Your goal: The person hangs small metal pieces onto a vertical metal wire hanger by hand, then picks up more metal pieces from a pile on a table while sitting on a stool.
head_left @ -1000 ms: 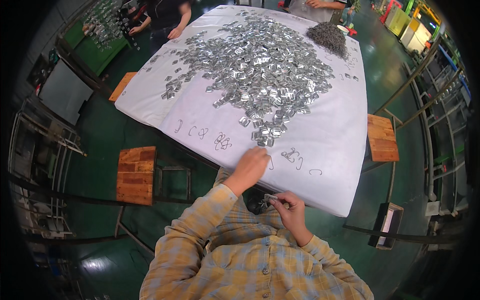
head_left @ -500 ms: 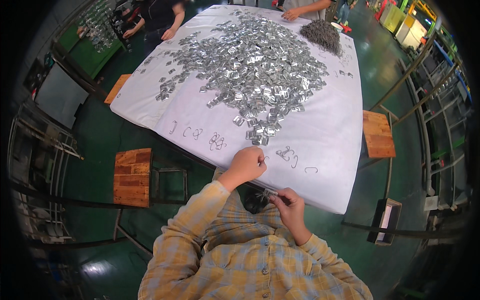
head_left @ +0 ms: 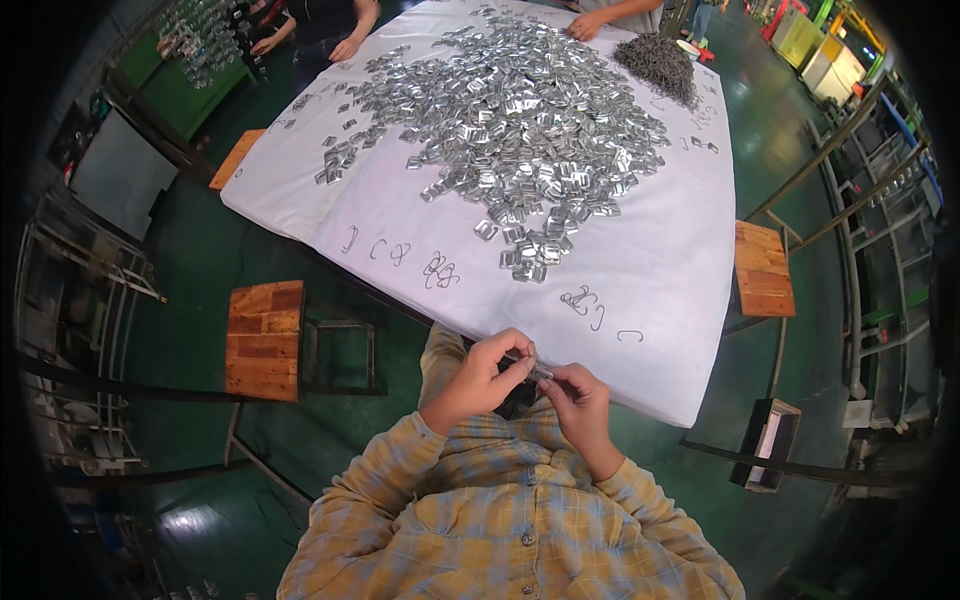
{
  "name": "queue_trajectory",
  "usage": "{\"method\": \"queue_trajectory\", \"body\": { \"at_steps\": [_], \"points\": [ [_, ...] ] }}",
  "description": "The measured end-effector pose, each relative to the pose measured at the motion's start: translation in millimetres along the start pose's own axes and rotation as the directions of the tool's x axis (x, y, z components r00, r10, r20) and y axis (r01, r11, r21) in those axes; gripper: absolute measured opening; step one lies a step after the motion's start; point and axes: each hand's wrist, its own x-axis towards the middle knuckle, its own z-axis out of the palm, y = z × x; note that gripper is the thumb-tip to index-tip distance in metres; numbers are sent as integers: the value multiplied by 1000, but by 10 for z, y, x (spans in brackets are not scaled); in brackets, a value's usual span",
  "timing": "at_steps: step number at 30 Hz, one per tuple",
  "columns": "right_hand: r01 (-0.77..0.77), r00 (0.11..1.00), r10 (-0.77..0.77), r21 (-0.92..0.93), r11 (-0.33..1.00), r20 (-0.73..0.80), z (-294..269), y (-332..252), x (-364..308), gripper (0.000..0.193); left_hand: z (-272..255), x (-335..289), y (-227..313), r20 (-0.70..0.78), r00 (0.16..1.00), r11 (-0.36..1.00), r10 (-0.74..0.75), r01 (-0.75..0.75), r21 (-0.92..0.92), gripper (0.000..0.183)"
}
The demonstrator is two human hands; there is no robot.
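Just off the table's near edge, my two hands meet in front of my lap. My right hand (head_left: pixel 583 402) pinches a small metal buckle-like piece (head_left: pixel 541 371) between thumb and fingers. Against that piece press the closed fingertips of my left hand (head_left: pixel 484 376); they largely hide the thin wire hook in them. Several bent wire hooks (head_left: pixel 438 270) lie on the white tabletop ahead of my left hand, and more hooks (head_left: pixel 580 299) lie ahead of my right. Farther off spreads a big heap of flat, shiny metal buckles (head_left: pixel 530 125).
A pile of dark wire hooks (head_left: pixel 655 66) sits at the table's far right. Two people's hands (head_left: pixel 345 48) (head_left: pixel 583 26) rest at the far edge. Wooden stools flank the table, one at left (head_left: pixel 264 338) and one at right (head_left: pixel 764 268). A box (head_left: pixel 768 445) stands low at right.
My left hand has come back from the tabletop toward my right hand, and the wire hook at its fingertips has left the cloth. My right hand still holds the metal piece.
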Motion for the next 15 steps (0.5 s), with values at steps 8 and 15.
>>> {"method": "queue_trajectory", "body": {
  "at_steps": [8, 15],
  "points": [
    [172, 982, -182, -165, 971, -46, -112, 17, 366, 11, 38, -164, 124, -33, 994, 981, 102, -95, 168, 7],
    [348, 881, -460, -813, 466, 114, 92, 237, 1221, 26, 91, -253, 90, -2, 992, 975, 128, -125, 181, 8]
  ]
}}
